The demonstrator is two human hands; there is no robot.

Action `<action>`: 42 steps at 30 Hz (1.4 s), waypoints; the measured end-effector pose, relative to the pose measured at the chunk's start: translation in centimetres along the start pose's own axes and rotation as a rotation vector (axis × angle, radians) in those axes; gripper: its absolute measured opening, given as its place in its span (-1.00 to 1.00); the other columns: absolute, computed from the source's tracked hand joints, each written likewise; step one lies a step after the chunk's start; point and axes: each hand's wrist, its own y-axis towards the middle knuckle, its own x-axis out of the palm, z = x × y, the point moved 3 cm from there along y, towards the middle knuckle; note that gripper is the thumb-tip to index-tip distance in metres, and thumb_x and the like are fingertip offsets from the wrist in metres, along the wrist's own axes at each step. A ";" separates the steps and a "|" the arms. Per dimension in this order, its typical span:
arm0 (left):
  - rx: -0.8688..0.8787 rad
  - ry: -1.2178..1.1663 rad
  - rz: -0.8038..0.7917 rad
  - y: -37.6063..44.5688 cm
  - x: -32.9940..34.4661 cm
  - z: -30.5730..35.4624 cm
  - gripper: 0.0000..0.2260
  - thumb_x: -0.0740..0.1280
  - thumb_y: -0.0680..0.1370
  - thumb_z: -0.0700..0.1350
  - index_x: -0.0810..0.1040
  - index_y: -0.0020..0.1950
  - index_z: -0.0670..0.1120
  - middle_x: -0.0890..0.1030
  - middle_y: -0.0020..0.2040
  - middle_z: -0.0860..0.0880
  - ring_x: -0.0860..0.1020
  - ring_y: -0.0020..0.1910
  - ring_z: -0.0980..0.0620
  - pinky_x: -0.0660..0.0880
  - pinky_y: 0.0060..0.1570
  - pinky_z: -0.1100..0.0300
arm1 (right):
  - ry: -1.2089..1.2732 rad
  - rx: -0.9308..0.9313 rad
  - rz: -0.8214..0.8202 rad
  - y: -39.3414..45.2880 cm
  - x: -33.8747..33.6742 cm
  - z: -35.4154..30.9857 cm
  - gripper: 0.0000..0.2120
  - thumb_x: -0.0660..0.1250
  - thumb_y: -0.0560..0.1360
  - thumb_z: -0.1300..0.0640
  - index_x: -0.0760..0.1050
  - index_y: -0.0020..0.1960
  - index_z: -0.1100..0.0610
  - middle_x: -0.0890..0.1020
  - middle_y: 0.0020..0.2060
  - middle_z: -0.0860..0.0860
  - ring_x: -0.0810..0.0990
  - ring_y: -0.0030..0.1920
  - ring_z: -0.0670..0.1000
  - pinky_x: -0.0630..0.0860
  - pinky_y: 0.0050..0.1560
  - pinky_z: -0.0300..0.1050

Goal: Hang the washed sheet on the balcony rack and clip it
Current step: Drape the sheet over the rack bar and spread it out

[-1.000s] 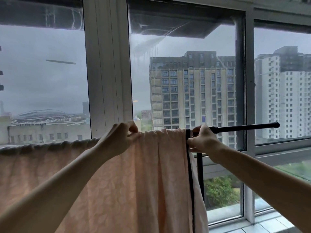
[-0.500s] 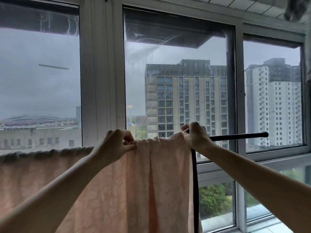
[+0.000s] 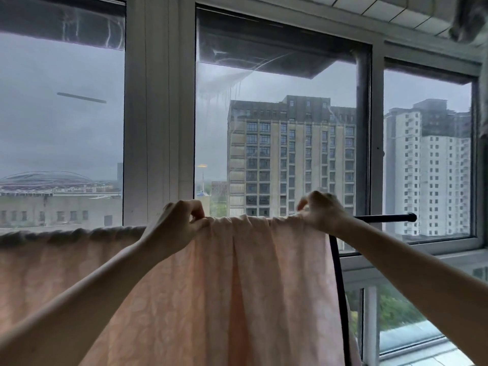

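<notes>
A pale peach sheet (image 3: 237, 299) of soft woven cloth, faintly figured with a tone-on-tone leafy pattern, is hanging over the top bar of a thin black metal rack (image 3: 385, 218), its long axis running level from left to right across the window and its cloth falling straight down in loose vertical folds. Along the top the fabric is bunching into small rounded gathers, tighter and more rope-like toward the left edge of the view. The left hand (image 3: 175, 224) is gripping the gathered top edge, fingers curled over and thumb pinching the cloth at the fold. The right hand (image 3: 323, 211) is pinching the sheet's right end at the bar, fingers curled down onto the fabric just where the cloth is ending. Beyond that hand the bare round bar is pointing right, ending in a small knobbed cap, and a slim black upright of the rack is running down just beside the sheet's right edge. Behind everything a wide window (image 3: 158, 114) with smooth pale metal frames is showing a grey sky, a tan tower block (image 3: 290, 159) straight ahead and a white high-rise (image 3: 433, 175) to the right; whether the bar is touching the glass I cannot tell.
</notes>
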 end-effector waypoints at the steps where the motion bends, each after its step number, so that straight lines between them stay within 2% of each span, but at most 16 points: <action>1: 0.002 0.008 0.000 0.0 0.2 0.0 -0.83 0.45 0.48 0.01 0.52 -0.26 0.05 0.61 -0.31 0.08 0.57 -0.28 0.13 0.54 -0.16 0.12 | 0.120 -0.122 -0.030 -0.5 0.0 -1.6 -0.84 0.32 0.54 0.17 0.61 0.06 0.17 0.63 0.09 0.10 0.59 0.05 0.03 0.49 0.14 -0.20; 2: 0.002 0.019 0.001 0.1 0.3 0.1 -0.83 0.44 0.48 0.02 0.51 -0.26 0.05 0.61 -0.32 0.07 0.57 -0.30 0.13 0.54 -0.17 0.12 | 0.218 -0.225 -0.090 -1.0 0.2 -3.4 -0.82 0.33 0.54 0.14 0.61 0.09 0.18 0.64 0.08 0.08 0.59 0.04 -0.02 0.50 0.11 -0.26; 4: 0.007 0.030 0.003 0.1 0.4 0.1 -0.82 0.43 0.49 0.02 0.50 -0.25 0.05 0.60 -0.34 0.07 0.56 -0.32 0.13 0.54 -0.20 0.13 | 0.246 -0.340 -0.151 -1.4 1.1 -5.8 -0.79 0.39 0.50 0.10 0.60 0.09 0.17 0.66 0.03 0.05 0.60 -0.01 -0.06 0.53 0.09 -0.18; 8: 0.035 0.068 0.011 -0.3 0.2 0.0 -0.86 0.41 0.51 -0.04 0.49 -0.20 0.03 0.59 -0.35 0.08 0.55 -0.35 0.17 0.40 -0.34 0.33 | 0.262 -0.371 0.042 -0.9 2.1 -6.9 -0.91 0.47 0.43 0.16 0.64 -0.09 0.15 0.69 -0.17 0.01 0.61 -0.17 -0.10 0.57 0.02 -0.16; 11: 0.048 0.091 0.001 -0.4 -0.1 -0.5 -0.86 0.40 0.53 -0.11 0.47 -0.17 0.02 0.59 -0.33 0.06 0.56 -0.36 0.18 0.33 -0.36 0.42 | 0.209 -0.428 0.142 -1.1 2.4 -7.6 -0.94 0.39 0.48 0.24 0.64 -0.13 0.19 0.67 -0.19 0.04 0.62 -0.17 -0.05 0.58 -0.02 -0.15; 15: 0.036 0.108 -0.023 -0.3 -1.0 -1.1 -0.82 0.37 0.53 -0.19 0.45 -0.21 0.00 0.59 -0.30 0.01 0.55 -0.32 0.13 0.43 -0.33 0.28 | 0.087 -0.378 0.203 -1.1 3.3 -6.8 -0.84 0.27 0.53 0.31 0.58 -0.19 0.21 0.58 -0.22 0.06 0.55 -0.22 -0.02 0.56 -0.13 -0.18; 19: -0.022 0.164 0.044 -0.4 -3.2 -2.9 -0.82 0.37 0.50 -0.22 0.43 -0.24 -0.06 0.58 -0.35 -0.06 0.54 -0.35 -0.02 0.50 -0.32 0.12 | -0.029 -0.199 0.241 0.8 2.6 -2.8 -0.81 0.26 0.51 0.31 0.53 -0.25 0.14 0.55 -0.30 0.03 0.57 -0.27 -0.01 0.44 -0.25 -0.26; 23: -0.059 0.225 0.019 -1.1 -4.8 -4.5 -0.81 0.37 0.50 -0.25 0.42 -0.26 -0.09 0.56 -0.35 -0.07 0.49 -0.37 0.03 0.33 -0.42 0.30 | -0.122 -0.076 0.277 0.6 1.3 1.2 -0.86 0.33 0.46 0.29 0.55 -0.26 0.14 0.58 -0.30 0.06 0.61 -0.26 0.07 0.54 -0.24 -0.12; 25: -0.057 0.250 0.003 -1.2 -4.8 -4.3 -0.85 0.35 0.50 -0.23 0.45 -0.23 -0.07 0.59 -0.31 -0.06 0.56 -0.31 -0.01 0.45 -0.37 0.22 | -0.115 -0.122 0.267 -0.3 1.4 0.7 -0.87 0.34 0.48 0.25 0.52 -0.24 0.11 0.54 -0.27 0.02 0.57 -0.26 0.04 0.56 -0.21 -0.06; 27: -0.040 0.244 -0.011 -1.0 -4.4 -3.2 -0.92 0.34 0.50 -0.22 0.53 -0.11 -0.04 0.66 -0.16 -0.07 0.63 -0.17 -0.06 0.59 -0.17 0.08 | -0.051 -0.210 0.242 -1.0 1.6 -0.7 -0.90 0.32 0.51 0.23 0.52 -0.18 0.11 0.54 -0.24 0.00 0.54 -0.24 -0.01 0.56 -0.17 -0.10; 30: 0.055 0.107 -0.069 -0.7 -2.8 -0.4 -0.86 0.36 0.52 -0.19 0.61 0.05 -0.05 0.68 -0.03 -0.02 0.64 -0.10 0.06 0.59 -0.03 0.13 | 0.051 -0.301 0.198 -1.4 1.4 -2.9 -0.94 0.31 0.54 0.18 0.54 -0.08 0.15 0.57 -0.16 0.01 0.56 -0.17 -0.03 0.57 -0.09 -0.12; 34: 0.167 0.050 -0.093 -0.3 0.0 2.5 -0.88 0.39 0.52 -0.10 0.65 0.03 -0.03 0.68 -0.06 0.04 0.60 -0.13 0.14 0.55 -0.04 0.19 | 0.089 -0.327 0.028 -1.6 2.2 -5.2 -0.85 0.28 0.56 0.06 0.54 0.02 0.12 0.58 -0.05 0.00 0.56 -0.08 -0.03 0.52 -0.05 -0.15; 36: 0.170 0.050 -0.065 -0.2 0.7 2.9 -0.93 0.40 0.51 -0.13 0.67 -0.05 -0.04 0.64 -0.13 0.07 0.54 -0.20 0.19 0.46 -0.12 0.30 | 0.113 -0.308 0.004 -1.5 2.3 -5.2 -0.83 0.22 0.57 0.21 0.51 0.13 0.14 0.58 0.05 0.04 0.57 0.02 -0.01 0.48 0.00 -0.20; 38: 0.154 0.044 -0.029 0.1 0.9 2.8 -0.97 0.43 0.49 -0.14 0.66 -0.11 -0.04 0.59 -0.20 0.09 0.48 -0.27 0.25 0.35 -0.19 0.41 | 0.109 -0.283 0.005 -1.4 2.2 -3.9 -0.66 0.16 0.51 0.40 0.46 0.21 0.15 0.57 0.11 0.09 0.55 0.10 0.04 0.50 0.07 -0.16; 40: 0.149 0.038 -0.024 0.3 0.8 2.2 -0.97 0.46 0.47 -0.14 0.65 -0.12 -0.02 0.57 -0.22 0.11 0.47 -0.28 0.27 0.36 -0.21 0.45 | 0.013 -0.273 -0.032 -1.5 2.4 -1.8 -0.59 0.15 0.50 0.42 0.39 0.26 0.09 0.53 0.06 0.08 0.53 0.06 0.06 0.54 0.04 -0.08; 42: 0.137 0.019 -0.043 0.5 0.8 1.7 -0.88 0.48 0.46 -0.12 0.65 -0.02 -0.02 0.58 -0.19 0.10 0.48 -0.28 0.27 0.35 -0.20 0.47 | -0.100 -0.265 -0.038 -1.8 2.8 0.3 -0.70 0.15 0.56 0.33 0.36 0.23 0.08 0.48 -0.05 0.03 0.51 -0.03 0.06 0.55 -0.03 -0.06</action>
